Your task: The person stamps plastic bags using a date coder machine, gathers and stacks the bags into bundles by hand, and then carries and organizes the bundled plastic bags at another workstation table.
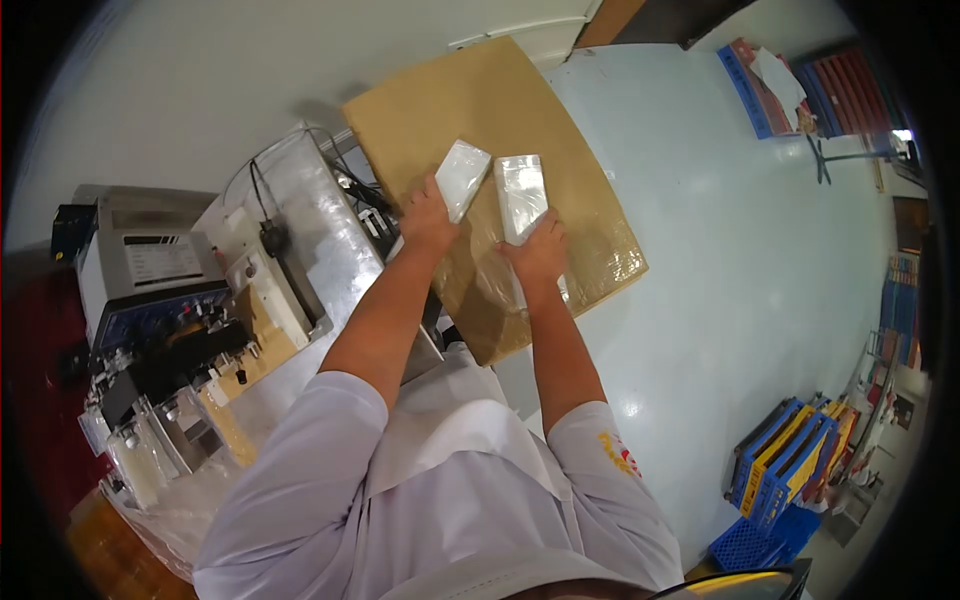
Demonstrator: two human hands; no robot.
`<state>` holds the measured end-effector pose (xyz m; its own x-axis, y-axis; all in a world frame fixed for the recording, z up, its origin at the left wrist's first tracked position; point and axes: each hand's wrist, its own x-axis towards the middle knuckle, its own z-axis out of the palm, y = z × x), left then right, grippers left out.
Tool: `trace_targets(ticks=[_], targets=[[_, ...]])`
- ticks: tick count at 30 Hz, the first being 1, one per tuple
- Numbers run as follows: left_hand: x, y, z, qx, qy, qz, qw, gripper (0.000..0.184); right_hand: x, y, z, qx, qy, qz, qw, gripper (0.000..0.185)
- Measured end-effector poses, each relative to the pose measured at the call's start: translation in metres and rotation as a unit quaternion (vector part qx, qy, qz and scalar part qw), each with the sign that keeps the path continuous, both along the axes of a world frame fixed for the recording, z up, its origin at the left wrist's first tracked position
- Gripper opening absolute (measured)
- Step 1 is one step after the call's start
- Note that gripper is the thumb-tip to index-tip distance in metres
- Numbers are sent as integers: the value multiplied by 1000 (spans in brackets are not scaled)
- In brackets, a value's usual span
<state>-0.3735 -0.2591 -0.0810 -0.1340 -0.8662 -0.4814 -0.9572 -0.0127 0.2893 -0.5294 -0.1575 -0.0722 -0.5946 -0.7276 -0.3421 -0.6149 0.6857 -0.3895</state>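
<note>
My left hand [430,218] is closed around the lower left edge of a flat white box-shaped packet [464,176], which tilts up to the right. My right hand [540,250] grips the lower part of a second white packet [520,188], whose clear plastic wrap shines in the light. Both packets are over the top of a large brown cardboard box [480,90] with glossy tape along its near right side. The packets' far ends lie a short gap apart. Parts of both are covered by my fingers, so their lower ends are partly hidden.
Left of me is a metal table [345,235] bearing a grey-and-blue machine [150,260], with a black plug and cable [272,235]. Stacked blue and yellow crates [785,460] stand on the floor at right. More crates [760,90] are by the far wall.
</note>
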Motion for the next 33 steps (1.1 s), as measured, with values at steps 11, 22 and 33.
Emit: trace_targets(ticks=[11, 22, 33], targets=[[38, 25, 175, -33, 482, -11, 876, 120, -45, 45, -5, -227, -371, -102, 895, 85], [336, 237, 413, -76, 361, -102, 924, 105, -14, 38, 151, -261, -559, -122, 778, 78], [568, 158, 451, -369, 395, 284, 792, 88, 85, 38, 254, -455, -564, -66, 686, 66]])
